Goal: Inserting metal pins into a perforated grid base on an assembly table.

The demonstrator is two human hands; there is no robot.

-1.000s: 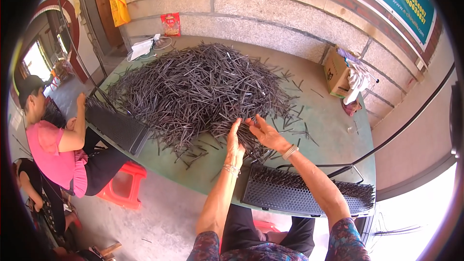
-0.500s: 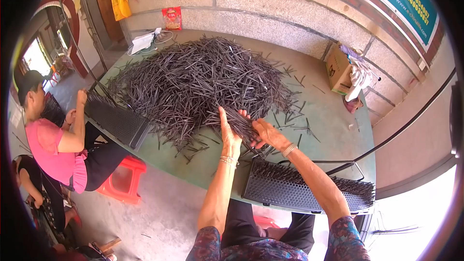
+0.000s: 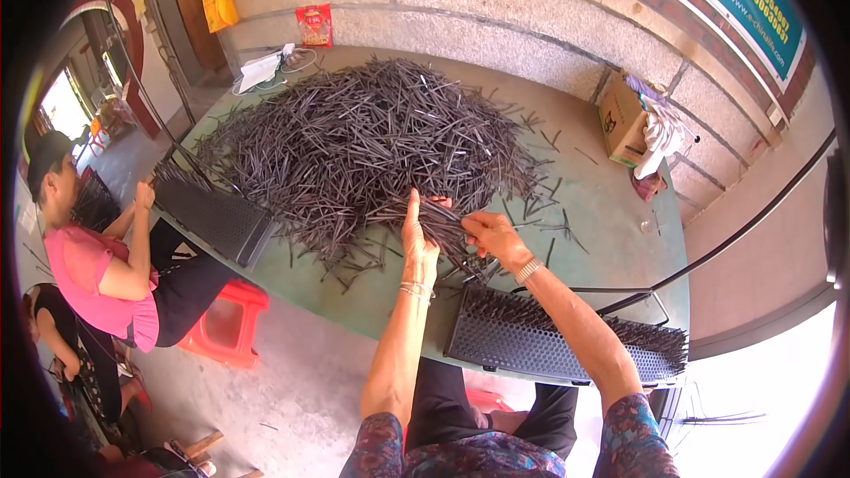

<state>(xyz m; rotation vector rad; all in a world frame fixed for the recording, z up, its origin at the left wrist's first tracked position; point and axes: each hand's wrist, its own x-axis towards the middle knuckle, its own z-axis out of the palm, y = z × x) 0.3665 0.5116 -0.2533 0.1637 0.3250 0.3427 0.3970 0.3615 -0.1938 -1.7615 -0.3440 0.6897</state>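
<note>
A bundle of thin dark sticks (image 3: pixel 440 227) rests in my left hand (image 3: pixel 418 243), its thumb up and its fingers curled round the far side. From the right, my right hand (image 3: pixel 498 241) pinches the sticks at the bundle's right end. Just beyond both hands spreads a large heap of the same dark sticks (image 3: pixel 372 142). Below my right forearm, at the table's near edge, sits a long black perforated holder (image 3: pixel 522 341) with many dark sticks standing in its holes.
The heap lies on a green table (image 3: pixel 611 248). A co-worker in pink (image 3: pixel 97 274) sits at the left by another perforated holder (image 3: pixel 212 217) and a red stool (image 3: pixel 221 327). A cardboard box (image 3: pixel 622 119) stands far right. A black bent rod (image 3: pixel 735 235) crosses the right side.
My right hand has drawn slightly right, its fingers now pinched at the bundle's end. My left hand still holds the bundle. The co-worker's raised hand has lowered a little.
</note>
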